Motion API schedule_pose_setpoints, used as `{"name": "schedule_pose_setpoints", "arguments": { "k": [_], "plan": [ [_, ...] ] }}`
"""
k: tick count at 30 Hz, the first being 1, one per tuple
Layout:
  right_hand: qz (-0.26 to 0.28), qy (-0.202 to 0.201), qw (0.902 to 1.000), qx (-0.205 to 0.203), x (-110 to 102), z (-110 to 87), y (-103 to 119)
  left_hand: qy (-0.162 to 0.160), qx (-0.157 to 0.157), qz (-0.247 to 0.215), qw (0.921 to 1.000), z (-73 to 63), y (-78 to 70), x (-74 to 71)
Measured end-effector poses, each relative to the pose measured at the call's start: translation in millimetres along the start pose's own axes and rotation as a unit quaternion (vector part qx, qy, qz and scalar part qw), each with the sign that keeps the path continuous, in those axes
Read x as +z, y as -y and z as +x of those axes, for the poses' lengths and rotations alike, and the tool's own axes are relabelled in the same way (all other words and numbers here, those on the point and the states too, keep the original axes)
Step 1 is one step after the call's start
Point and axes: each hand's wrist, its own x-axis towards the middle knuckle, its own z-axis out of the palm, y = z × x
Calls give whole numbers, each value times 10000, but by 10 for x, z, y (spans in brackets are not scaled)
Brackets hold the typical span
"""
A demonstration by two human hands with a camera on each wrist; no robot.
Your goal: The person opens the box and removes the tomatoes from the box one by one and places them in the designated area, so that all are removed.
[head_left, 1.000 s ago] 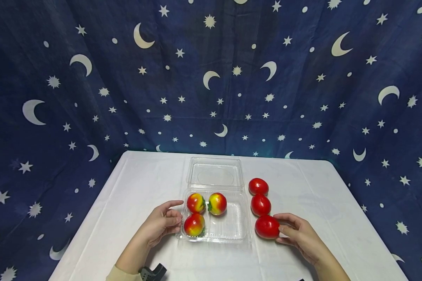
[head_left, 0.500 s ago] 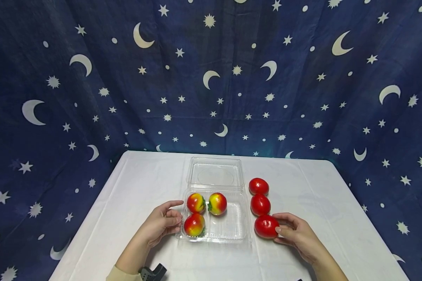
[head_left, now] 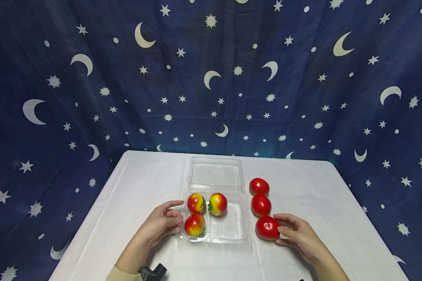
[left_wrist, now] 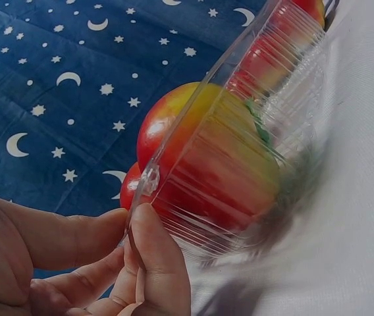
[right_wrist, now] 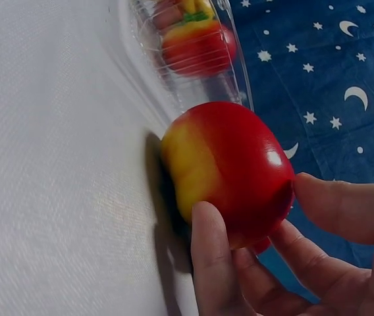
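On the table lies a clear plastic clamshell box (head_left: 233,230), its lid (head_left: 216,173) folded back. Inside are three glossy red-and-yellow fruits (head_left: 194,224) with green leafy tops, tomato-like in shape. My left hand (head_left: 163,222) pinches the box's left rim (left_wrist: 153,178) between thumb and finger. To the right of the box, three more fruits lie in a column, showing mostly red in the head view. My right hand (head_left: 299,234) grips the nearest fruit (right_wrist: 233,164) with thumb and fingertips; its yellow underside faces the table in the right wrist view.
Behind the gripped one are a middle red fruit (head_left: 261,205) and a far red fruit (head_left: 259,187). A white cloth covers the table (head_left: 133,175). A dark blue curtain (head_left: 211,78) with moons and stars hangs beyond its far edge.
The fruit in my right hand has turned slightly, a small mark on its skin now facing up. My left hand stays at the box's rim.
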Motion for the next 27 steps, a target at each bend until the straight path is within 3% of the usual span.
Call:
{"name": "schedule_pose_setpoints", "arguments": {
  "k": [21,27],
  "plan": [
    [-221,-48,9997,-7,8,29,-14,38,1,13,10000,-7,-2,5],
    [-223,-220,9995,26,20,43,-2,45,11,30,10000,-2,0,2]
  ]
}}
